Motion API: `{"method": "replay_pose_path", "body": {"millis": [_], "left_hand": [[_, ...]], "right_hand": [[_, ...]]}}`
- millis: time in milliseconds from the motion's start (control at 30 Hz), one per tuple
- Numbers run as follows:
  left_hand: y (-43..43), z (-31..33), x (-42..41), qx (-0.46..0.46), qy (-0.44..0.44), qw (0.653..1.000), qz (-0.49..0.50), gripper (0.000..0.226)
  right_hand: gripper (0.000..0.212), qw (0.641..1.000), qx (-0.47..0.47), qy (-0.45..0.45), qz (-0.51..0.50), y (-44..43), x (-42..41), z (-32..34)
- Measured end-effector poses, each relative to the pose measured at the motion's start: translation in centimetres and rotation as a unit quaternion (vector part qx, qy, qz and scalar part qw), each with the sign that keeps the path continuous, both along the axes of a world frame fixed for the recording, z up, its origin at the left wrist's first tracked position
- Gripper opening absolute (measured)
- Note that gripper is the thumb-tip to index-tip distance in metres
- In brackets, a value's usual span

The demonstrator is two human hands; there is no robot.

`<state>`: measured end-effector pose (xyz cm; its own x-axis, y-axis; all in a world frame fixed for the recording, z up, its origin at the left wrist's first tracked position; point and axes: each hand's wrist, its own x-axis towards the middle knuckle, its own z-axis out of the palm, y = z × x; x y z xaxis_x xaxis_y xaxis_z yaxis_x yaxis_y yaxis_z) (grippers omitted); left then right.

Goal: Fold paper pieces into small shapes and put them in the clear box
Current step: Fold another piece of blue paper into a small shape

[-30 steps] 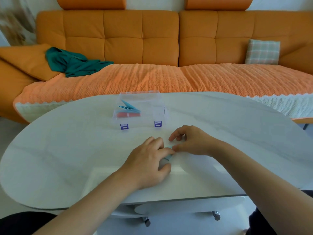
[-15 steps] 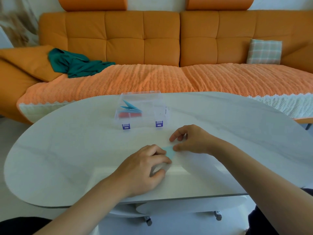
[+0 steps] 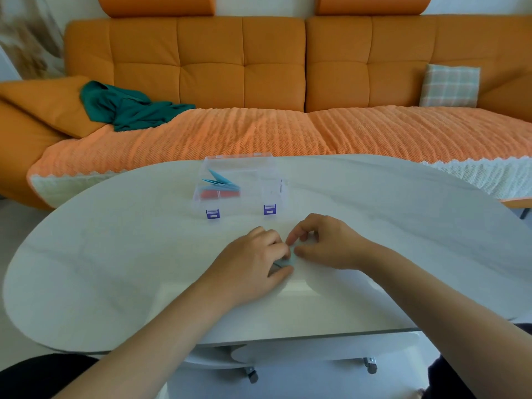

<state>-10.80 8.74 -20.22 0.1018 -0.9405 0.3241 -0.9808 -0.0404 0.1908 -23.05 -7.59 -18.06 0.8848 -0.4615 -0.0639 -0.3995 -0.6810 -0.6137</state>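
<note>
1. The paper piece (image 3: 288, 260) lies on the white worktop (image 3: 403, 226), towards its near edge and caught between the two hands. Only a small pale blue patch shows; fingers hide the rest.
2. The left hand (image 3: 253, 263) curls over the near side of the paper, fingers on top and thumb tucked in below, gripping it. The right hand (image 3: 325, 243) pinches the far edge between thumb and forefinger. Neither hand is free.
3. The paper looks thin and very light. It is likely limp until creased and stiffer once doubled over. On so smooth a worktop it will probably slide unless one hand pins it down.
4. It is best held at edges and corners with the fingertips, and each fold pressed flat against the worktop. A hard tug could tear or crumple it. Once folded, the thick creased edge is the safest place to pinch for lifting.
5. The clear box (image 3: 272, 180) stands just beyond the hands, not touching them. Its purple latches (image 3: 213, 214) face the person. Blue and red folded shapes (image 3: 220, 181) already sit in its left part. I cannot tell how its lid stands.
</note>
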Motion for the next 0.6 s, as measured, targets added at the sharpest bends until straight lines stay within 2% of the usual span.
{"method": "replay_pose_path", "body": {"millis": [100,200,267,367,500,600], "left_hand": [[0.0,-0.6,0.3,-0.041,-0.039,0.998,-0.011,0.026],[0.0,-0.5,0.5,-0.097,0.002,0.995,0.013,0.024],[0.0,-0.1,0.7,-0.109,0.047,0.992,0.031,0.021],[0.2,0.7,1.0,-0.110,0.145,0.981,0.062,0.017],[1.3,2.2,1.1,-0.080,0.289,0.951,0.080,0.015],[1.9,3.0,0.6,-0.085,0.335,0.934,0.092,0.012]], "right_hand": [[0.018,0.999,-0.022,-0.013,0.028,-0.1,-0.6,-0.2],[0.017,0.997,-0.042,-0.031,0.056,-0.3,-1.0,-0.5],[0.011,0.996,-0.037,-0.062,0.044,0.0,-0.9,-0.8],[0.008,0.994,0.024,-0.110,0.010,0.7,-0.8,-0.8],[0.012,0.988,0.097,-0.119,0.019,1.4,-0.8,0.6],[0.012,0.986,0.108,-0.123,0.025,2.0,-0.9,1.4]]}}
